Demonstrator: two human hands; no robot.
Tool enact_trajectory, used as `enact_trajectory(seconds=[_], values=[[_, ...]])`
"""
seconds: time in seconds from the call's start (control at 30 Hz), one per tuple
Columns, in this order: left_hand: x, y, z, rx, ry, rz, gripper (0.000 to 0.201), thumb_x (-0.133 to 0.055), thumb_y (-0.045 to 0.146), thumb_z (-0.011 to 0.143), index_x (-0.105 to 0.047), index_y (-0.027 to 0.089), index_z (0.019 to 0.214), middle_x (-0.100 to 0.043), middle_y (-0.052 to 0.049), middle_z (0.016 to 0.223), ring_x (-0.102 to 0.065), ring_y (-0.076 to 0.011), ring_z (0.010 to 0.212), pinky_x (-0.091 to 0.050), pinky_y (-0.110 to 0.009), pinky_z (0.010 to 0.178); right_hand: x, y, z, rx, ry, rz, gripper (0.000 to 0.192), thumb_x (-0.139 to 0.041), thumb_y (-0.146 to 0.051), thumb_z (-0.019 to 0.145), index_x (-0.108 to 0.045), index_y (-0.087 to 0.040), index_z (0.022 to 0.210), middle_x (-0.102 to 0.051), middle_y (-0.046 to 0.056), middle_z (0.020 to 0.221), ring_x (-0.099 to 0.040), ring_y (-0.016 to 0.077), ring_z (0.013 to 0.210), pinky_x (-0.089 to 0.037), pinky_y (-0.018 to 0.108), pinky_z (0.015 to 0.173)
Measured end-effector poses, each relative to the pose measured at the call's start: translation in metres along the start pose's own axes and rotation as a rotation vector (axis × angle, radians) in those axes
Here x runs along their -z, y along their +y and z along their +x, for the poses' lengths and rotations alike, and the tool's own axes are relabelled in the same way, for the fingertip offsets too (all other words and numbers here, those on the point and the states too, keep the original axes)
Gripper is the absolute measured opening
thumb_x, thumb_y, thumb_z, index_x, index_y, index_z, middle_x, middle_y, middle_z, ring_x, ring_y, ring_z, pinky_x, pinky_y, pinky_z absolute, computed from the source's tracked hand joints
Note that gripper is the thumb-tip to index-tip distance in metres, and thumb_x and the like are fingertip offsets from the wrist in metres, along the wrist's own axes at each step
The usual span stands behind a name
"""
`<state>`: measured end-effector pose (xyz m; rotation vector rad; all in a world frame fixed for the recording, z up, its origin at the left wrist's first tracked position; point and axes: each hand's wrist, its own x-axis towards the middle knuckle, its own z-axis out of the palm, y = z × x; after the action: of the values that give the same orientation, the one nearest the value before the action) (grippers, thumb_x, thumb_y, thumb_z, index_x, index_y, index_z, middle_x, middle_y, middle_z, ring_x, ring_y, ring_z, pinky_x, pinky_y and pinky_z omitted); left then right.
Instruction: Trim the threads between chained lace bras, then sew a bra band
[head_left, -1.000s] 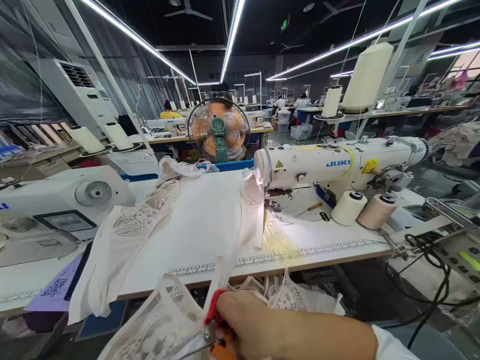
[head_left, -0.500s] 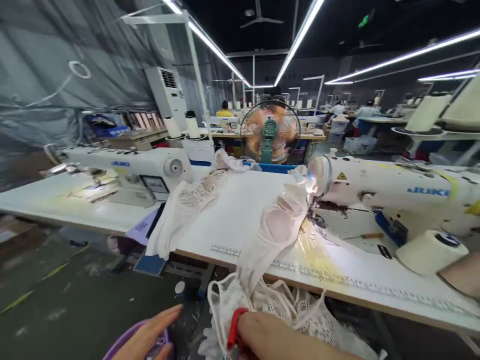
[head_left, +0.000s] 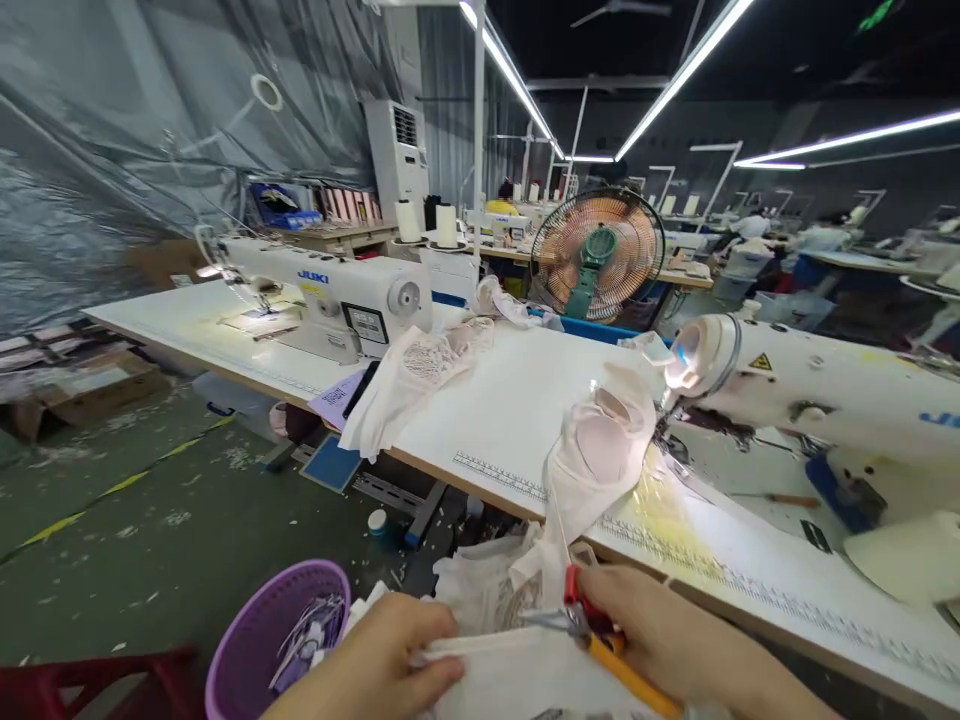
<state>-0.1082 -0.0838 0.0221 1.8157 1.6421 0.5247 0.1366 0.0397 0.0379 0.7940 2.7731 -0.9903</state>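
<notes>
Below table [head_left: 510,410], left hand [head_left: 375,665] pinches cloth [head_left: 517,675]; right hand [head_left: 667,640] grips, seemingly, snips [head_left: 592,625].

Bucket [head_left: 255,640]: on the floor, left of both hands.
Garment [head_left: 596,455]: draped over the surface [head_left: 510,400] edge, left of the sewing machine [head_left: 817,385].
Fan [head_left: 598,254]: behind the surface.

Free room: bare table [head_left: 517,400] between the lace pile [head_left: 409,385] and pink garment [head_left: 600,445].
Obstacles: sewing machine [head_left: 810,385] head close right of the garment; second machine [head_left: 337,295] far left; purple bin [head_left: 274,635] just left of the left hand [head_left: 375,670]; fabric heap [head_left: 487,585] below the table edge, before both hands.
</notes>
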Motion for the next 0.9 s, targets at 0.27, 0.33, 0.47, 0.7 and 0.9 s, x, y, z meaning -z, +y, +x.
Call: enact_trajectory(seconds=[0.27, 0.33, 0.47, 0.7, 0.9], values=[[-0.017, -0.048, 0.021, 0.053, -0.124, -0.2, 0.024, -0.05, 0.037, 0.078, -0.06, 0.021, 0.064, -0.06, -0.001, 0.069, -0.057, -0.0172, 0.066, -0.045, -0.022, 0.061, 0.025, 0.021, 0.03, 0.017, 0.021, 0.024, 0.016, -0.052, -0.021, 0.075, -0.04, -0.018, 0.065, -0.046, -0.001, 0.064, -0.037, 0.0105, 0.055, -0.027, 0.022, 0.051], [-0.024, -0.047, 0.031, 0.05, -0.076, -0.151, 0.016, -0.055, 0.036, 0.075, -0.063, 0.023, 0.079, -0.064, -0.003, 0.084, -0.06, -0.0192, 0.079, -0.047, -0.023, 0.069, 0.025, 0.022, 0.033, 0.093, -0.014, 0.036, 0.019, -0.052, -0.022, 0.076, -0.037, -0.018, 0.064, -0.044, -0.002, 0.063, -0.036, 0.0103, 0.055, -0.027, 0.022, 0.051], [-0.038, -0.025, 0.051, 0.024, 0.019, -0.333, 0.024, -0.062, 0.032, 0.069, -0.062, 0.024, 0.091, -0.065, -0.003, 0.092, -0.06, -0.0201, 0.086, -0.048, -0.026, 0.074, 0.028, 0.016, 0.037, 0.217, -0.046, 0.088, 0.02, -0.05, -0.018, 0.075, -0.034, -0.019, 0.063, -0.043, -0.003, 0.061, -0.036, 0.01, 0.056, -0.028, 0.022, 0.052], [-0.057, 0.013, 0.078, 0.121, 0.072, -0.618, 0.016, -0.071, 0.031, 0.061, -0.06, 0.02, 0.065, -0.057, 0.001, 0.064, -0.052, -0.014, 0.062, -0.041, -0.022, 0.057, 0.033, 0.024, 0.037, 0.293, -0.091, 0.129, 0.013, -0.052, -0.012, 0.069, -0.041, -0.018, 0.066, -0.049, -0.003, 0.065, -0.04, 0.0102, 0.057, -0.03, 0.023, 0.051], [-0.05, 0.025, 0.086, 0.22, -0.078, -0.806, 0.032, -0.071, 0.044, 0.061, -0.052, 0.018, 0.062, -0.056, 0.001, 0.067, -0.048, -0.011, 0.054, -0.038, -0.021, 0.048, 0.036, 0.038, 0.031, 0.223, -0.089, 0.241, 0.011, -0.056, -0.018, 0.07, -0.045, -0.017, 0.07, -0.05, -0.004, 0.061, -0.048, 0.011, 0.056, -0.034, 0.023, 0.05]])
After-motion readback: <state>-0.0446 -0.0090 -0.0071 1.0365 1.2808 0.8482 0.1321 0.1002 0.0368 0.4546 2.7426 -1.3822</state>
